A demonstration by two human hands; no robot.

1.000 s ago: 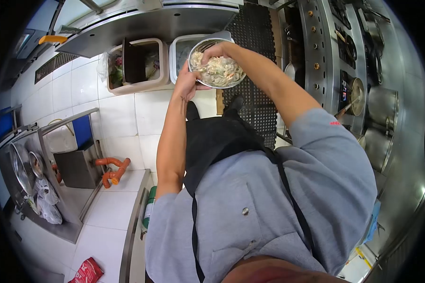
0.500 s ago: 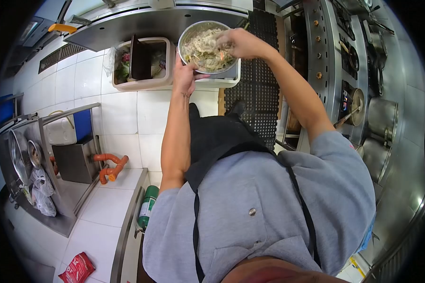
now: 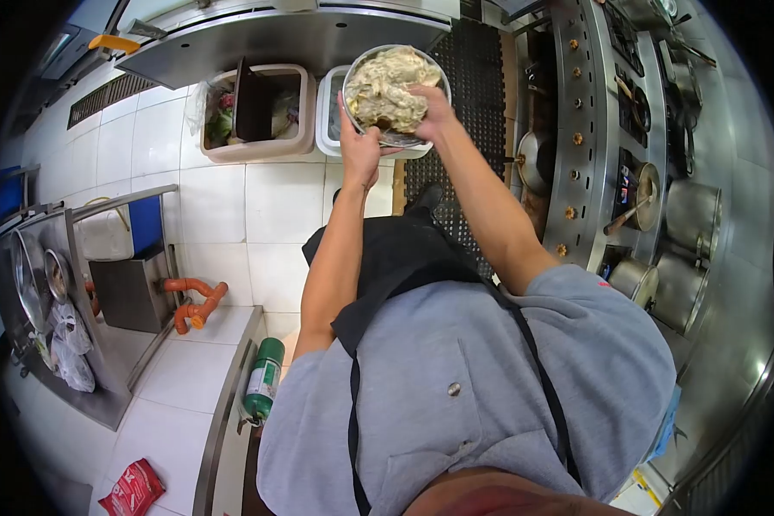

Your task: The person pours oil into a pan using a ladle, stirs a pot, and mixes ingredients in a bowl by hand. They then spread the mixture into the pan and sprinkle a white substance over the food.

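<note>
A round metal bowl [image 3: 402,139] is held up in front of me, over a white bin [image 3: 328,112]. It carries a heap of creamy, pale mixture [image 3: 391,84] with yellowish and greenish bits. My left hand [image 3: 361,150] grips the near left rim, thumb on the edge and fingers underneath. At the right side of the bowl, my right hand [image 3: 433,113] is inside the rim and closed against the mixture. Its fingertips are partly buried in the food.
Left of the bowl stands an open bin [image 3: 258,153] with scraps and a dark divider. A steel counter [image 3: 275,53] runs behind it. On the right is a stove [image 3: 568,129] with pans. A black mat [image 3: 469,120] covers the floor beside my feet.
My right hand has come down and left, from lifting shreds above the bowl to pressing into the mixture. The food is now heaped into a thicker mass. The bowl has shifted slightly right.
</note>
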